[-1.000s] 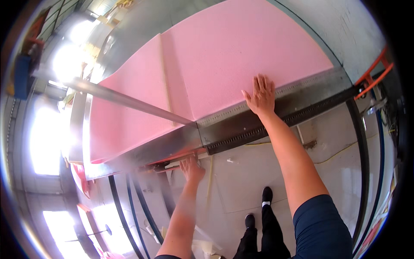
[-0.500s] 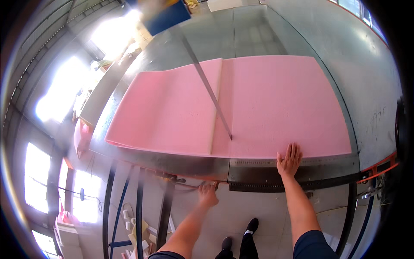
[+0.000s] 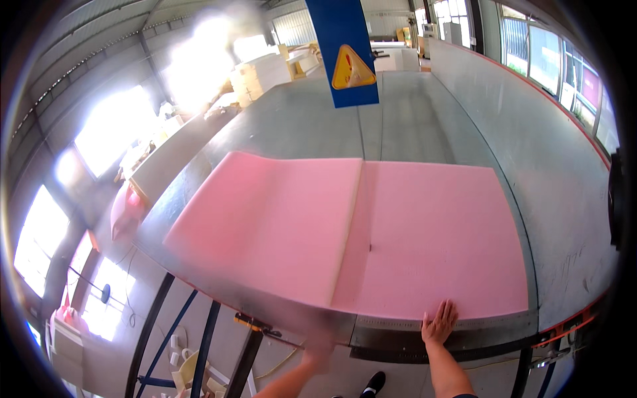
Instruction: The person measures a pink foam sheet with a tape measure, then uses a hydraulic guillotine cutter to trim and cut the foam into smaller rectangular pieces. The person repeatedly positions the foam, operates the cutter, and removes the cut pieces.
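The big grey metal table (image 3: pixel 411 113) is filling the view, running away toward the blue machine column (image 3: pixel 344 50) with its yellow warning triangle. Lying across the table's near half are the two pink foam sheets (image 3: pixel 424 239), the thicker left slab (image 3: pixel 265 222) sitting raised beside the flatter right one, with a thin cut line running between them. Down at the near edge, a dark ruled strip (image 3: pixel 398 331) is fronting the table.

The right hand (image 3: pixel 439 323) is pressing flat, fingers spread, on the near edge of the right-hand foam, palm down rather than clamped around anything. The left hand (image 3: pixel 318 348) is blurring below the table lip near the left slab's corner; whether its fingers are closed on anything I cannot tell.

Judging from here, steadying the foam well calls for even, flat palm pressure, keeping the sheet square against the ruled strip and not letting the soft edge buckle or creep sideways.
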Demonstrator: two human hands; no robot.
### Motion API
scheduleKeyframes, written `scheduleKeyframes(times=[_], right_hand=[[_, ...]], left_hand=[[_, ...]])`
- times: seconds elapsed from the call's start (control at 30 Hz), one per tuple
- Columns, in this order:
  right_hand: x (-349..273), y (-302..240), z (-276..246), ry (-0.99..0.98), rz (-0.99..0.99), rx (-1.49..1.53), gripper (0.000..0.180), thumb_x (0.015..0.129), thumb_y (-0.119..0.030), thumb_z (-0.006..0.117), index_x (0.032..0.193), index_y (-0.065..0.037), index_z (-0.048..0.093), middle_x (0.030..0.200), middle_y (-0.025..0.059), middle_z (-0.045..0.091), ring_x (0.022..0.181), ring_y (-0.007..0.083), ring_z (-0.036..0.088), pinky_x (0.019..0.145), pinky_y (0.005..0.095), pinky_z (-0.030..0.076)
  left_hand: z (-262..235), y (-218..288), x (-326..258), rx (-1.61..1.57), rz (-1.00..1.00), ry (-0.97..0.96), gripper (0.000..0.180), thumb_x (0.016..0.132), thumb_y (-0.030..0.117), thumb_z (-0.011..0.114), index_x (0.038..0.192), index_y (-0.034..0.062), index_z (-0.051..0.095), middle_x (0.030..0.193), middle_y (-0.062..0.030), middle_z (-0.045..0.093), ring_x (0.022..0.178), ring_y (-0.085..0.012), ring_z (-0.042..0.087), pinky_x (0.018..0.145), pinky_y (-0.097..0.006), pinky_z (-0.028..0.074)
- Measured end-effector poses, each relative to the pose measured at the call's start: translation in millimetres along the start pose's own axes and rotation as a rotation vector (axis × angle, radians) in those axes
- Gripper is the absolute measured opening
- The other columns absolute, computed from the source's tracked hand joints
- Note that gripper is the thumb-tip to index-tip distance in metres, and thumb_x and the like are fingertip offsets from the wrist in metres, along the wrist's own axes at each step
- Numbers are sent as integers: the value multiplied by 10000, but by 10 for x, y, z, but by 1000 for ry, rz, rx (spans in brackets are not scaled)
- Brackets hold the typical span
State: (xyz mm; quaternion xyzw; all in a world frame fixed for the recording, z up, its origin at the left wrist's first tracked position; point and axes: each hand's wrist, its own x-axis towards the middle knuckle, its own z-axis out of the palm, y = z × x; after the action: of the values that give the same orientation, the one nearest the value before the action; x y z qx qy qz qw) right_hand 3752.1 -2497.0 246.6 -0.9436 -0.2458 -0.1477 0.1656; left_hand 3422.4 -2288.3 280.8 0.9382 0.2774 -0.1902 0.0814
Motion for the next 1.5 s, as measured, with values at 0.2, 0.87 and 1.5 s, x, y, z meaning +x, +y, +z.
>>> scheduleKeyframes(times=[0.2,0.87,1.5], right_hand=[[-115,78,-81,-54,30,1,790,860,-418,593,1479,-5,328,1532,217,323,1431,406,267,1179,567,160],[51,-86,75,-153,-34,-93,764,865,-388,524,1490,-7,307,1557,200,290,1440,399,252,1180,558,149],[193,-55,32,-202,-29,-87,738,910,-467,429,1463,14,346,1540,223,313,1413,451,277,1158,591,166]], left_hand=[[230,-179,80,38,111,-260,661,682,394,767,1232,94,559,1227,-127,598,1193,-316,546,1021,-461,403],[1173,-819,953,-333,272,-884,447,821,420,652,1119,87,650,928,-116,702,897,-310,677,861,-471,505],[1404,-690,925,-218,446,-434,322,752,423,638,886,131,639,895,-99,675,879,-300,643,804,-428,517]])
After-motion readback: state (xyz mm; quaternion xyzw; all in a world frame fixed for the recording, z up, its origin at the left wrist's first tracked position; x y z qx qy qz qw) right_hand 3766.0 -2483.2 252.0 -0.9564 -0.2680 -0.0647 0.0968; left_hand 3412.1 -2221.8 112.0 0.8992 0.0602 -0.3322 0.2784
